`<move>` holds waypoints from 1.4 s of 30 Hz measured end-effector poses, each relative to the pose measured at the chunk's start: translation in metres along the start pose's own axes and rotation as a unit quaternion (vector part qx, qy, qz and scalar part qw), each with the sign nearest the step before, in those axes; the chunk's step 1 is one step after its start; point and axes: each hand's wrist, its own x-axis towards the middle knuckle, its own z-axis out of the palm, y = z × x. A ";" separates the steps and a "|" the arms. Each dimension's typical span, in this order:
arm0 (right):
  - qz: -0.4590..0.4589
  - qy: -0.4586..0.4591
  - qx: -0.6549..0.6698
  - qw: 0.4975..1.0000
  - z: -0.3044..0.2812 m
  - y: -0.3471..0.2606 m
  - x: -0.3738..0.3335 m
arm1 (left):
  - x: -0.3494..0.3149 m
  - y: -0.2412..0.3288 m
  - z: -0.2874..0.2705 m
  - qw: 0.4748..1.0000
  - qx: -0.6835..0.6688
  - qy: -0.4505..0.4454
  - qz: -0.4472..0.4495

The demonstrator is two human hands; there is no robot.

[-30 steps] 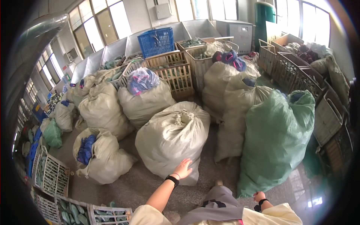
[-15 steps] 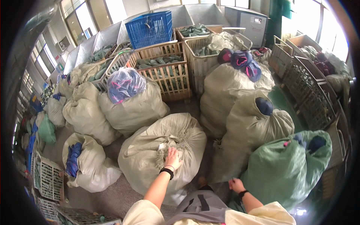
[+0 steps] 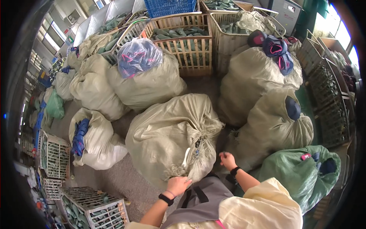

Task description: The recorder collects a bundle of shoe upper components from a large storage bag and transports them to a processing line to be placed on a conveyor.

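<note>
Left hand (image 3: 178, 185): seen closed at the lower edge of the nearest sack's gathered mouth; the frayed fabric there is pinched between its fingers. A black band is worn at the wrist.
Right hand (image 3: 227, 160): held just right of the same gathered mouth, fingers curled loosely; whether anything is gripped cannot be told. A black band is worn here too.
Nearest sack (image 3: 171, 133): one large beige woven sack, stood on the floor directly in front of the person, its mouth bunched and tied toward the hands, with a white strip (image 3: 186, 157) hanging at the tie.
Other beige sacks: six more are counted around it, one at the left with blue items showing (image 3: 93, 141), three behind it, two at the right (image 3: 272, 126).
Green sacks: two are counted, one at the right beside the person (image 3: 297, 171), a smaller one far left (image 3: 55, 105).
Clear bag (image 3: 138, 57): one, filled with blue and pink items, set on top of a rear sack.
Wooden crates (image 3: 183, 38): two slatted crates are counted behind, holding green pieces.
Blue plastic crate (image 3: 169, 7): one, at the top edge.
Wire baskets (image 3: 95, 210): three are counted at the lower left.
</note>
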 end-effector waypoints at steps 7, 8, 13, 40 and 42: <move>-0.162 -0.002 -0.036 0.986 0.074 -0.085 0.051 | -0.105 -0.048 -0.089 0.988 0.027 0.135 0.067; -0.162 -0.079 -0.100 0.979 0.085 -0.091 0.049 | -0.124 -0.057 -0.102 0.988 0.048 0.134 0.057; -0.055 -0.186 -0.049 0.980 0.162 -0.079 0.014 | -0.215 -0.092 -0.135 0.984 0.086 0.154 0.001; -0.098 -0.658 -0.157 0.730 0.248 -0.229 -0.100 | -0.120 -0.142 -0.019 0.823 -0.492 0.226 -0.170; 0.067 -0.695 -0.148 0.700 0.245 -0.231 -0.077 | -0.105 -0.132 -0.014 0.808 -0.514 0.198 -0.209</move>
